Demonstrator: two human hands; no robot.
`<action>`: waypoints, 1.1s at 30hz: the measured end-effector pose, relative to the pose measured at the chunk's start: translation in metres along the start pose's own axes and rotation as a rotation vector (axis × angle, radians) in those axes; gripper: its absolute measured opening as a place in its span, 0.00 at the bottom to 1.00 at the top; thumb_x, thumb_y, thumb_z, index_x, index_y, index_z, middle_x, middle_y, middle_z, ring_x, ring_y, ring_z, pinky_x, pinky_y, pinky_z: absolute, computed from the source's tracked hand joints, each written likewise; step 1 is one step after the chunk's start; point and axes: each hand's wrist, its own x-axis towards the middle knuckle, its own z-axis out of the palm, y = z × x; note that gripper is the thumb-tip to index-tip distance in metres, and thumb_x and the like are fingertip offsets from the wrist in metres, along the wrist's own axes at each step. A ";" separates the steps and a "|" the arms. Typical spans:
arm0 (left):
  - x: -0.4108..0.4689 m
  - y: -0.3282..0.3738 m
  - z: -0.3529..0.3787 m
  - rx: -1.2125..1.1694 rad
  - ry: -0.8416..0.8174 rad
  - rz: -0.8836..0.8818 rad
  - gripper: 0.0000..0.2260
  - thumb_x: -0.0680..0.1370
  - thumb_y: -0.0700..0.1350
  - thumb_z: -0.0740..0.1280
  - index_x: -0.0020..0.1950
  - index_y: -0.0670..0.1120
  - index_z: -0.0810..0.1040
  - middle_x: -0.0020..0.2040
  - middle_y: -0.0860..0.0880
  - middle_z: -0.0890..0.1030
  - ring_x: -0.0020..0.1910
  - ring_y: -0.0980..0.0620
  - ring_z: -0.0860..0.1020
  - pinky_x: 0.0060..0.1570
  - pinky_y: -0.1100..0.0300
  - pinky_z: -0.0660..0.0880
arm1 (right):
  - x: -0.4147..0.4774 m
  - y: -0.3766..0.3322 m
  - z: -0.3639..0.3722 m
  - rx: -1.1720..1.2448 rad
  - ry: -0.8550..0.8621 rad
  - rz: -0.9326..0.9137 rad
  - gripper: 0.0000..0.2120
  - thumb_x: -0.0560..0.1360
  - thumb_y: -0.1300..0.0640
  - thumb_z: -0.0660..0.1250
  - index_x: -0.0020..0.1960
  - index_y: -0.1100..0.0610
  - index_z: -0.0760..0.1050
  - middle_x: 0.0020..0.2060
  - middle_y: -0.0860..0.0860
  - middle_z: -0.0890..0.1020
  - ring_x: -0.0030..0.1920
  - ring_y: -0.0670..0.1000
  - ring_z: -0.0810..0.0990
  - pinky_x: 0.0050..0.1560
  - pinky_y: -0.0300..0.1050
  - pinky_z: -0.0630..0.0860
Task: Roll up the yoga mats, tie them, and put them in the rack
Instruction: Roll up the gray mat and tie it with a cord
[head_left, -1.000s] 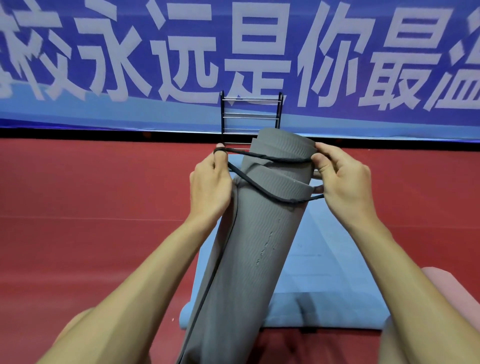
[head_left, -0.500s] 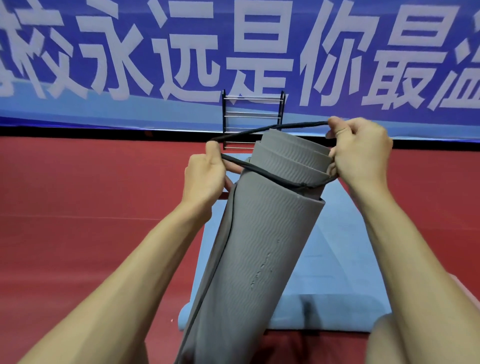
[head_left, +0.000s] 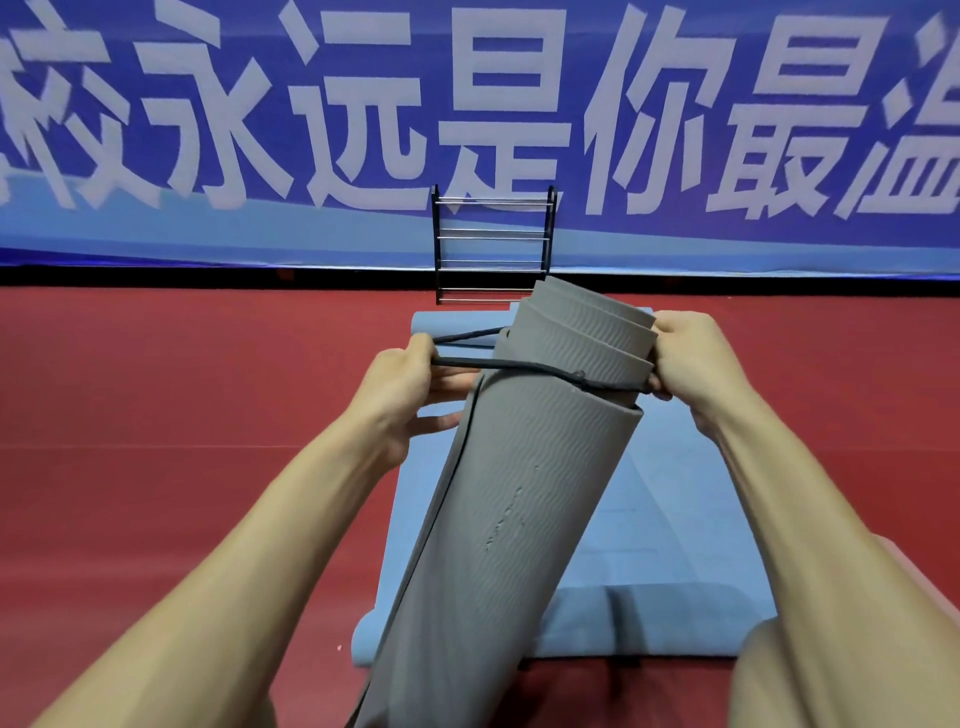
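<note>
Right hand (head_left: 691, 358) dropped; cord (head_left: 519, 366) (black) crosses grey mat (head_left: 509, 493).

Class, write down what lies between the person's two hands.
In the head view, the upper end of the rolled grey mat lies between the left hand and the right hand, with a black cord stretched across it from hand to hand.

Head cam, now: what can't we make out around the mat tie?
Head view only.
- Cord: far run hidden behind the mat.
- Lump on cord: too small, knot or clasp unclear.
- Mat's lower end: cut by bottom edge.
- Right hand: fingers partly behind the mat's top.
</note>
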 end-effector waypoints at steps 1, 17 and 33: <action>-0.001 -0.001 0.001 0.012 -0.019 0.000 0.18 0.79 0.42 0.50 0.48 0.43 0.79 0.39 0.48 0.85 0.34 0.59 0.82 0.26 0.66 0.73 | 0.002 0.004 -0.004 -0.080 0.008 -0.018 0.12 0.71 0.66 0.56 0.30 0.57 0.66 0.23 0.53 0.69 0.25 0.52 0.65 0.30 0.42 0.60; 0.000 -0.013 0.007 0.167 -0.135 0.123 0.20 0.74 0.29 0.60 0.62 0.43 0.77 0.54 0.47 0.83 0.46 0.54 0.79 0.55 0.57 0.77 | -0.018 0.021 -0.024 -0.070 -0.400 -0.066 0.25 0.73 0.74 0.61 0.63 0.50 0.72 0.58 0.48 0.80 0.54 0.45 0.81 0.54 0.43 0.79; 0.010 -0.022 -0.022 0.259 -0.143 0.194 0.21 0.62 0.42 0.61 0.53 0.54 0.75 0.53 0.52 0.80 0.51 0.54 0.76 0.53 0.55 0.70 | -0.028 0.002 0.041 0.700 -0.335 0.130 0.12 0.80 0.58 0.62 0.39 0.59 0.71 0.41 0.54 0.75 0.43 0.53 0.75 0.52 0.47 0.79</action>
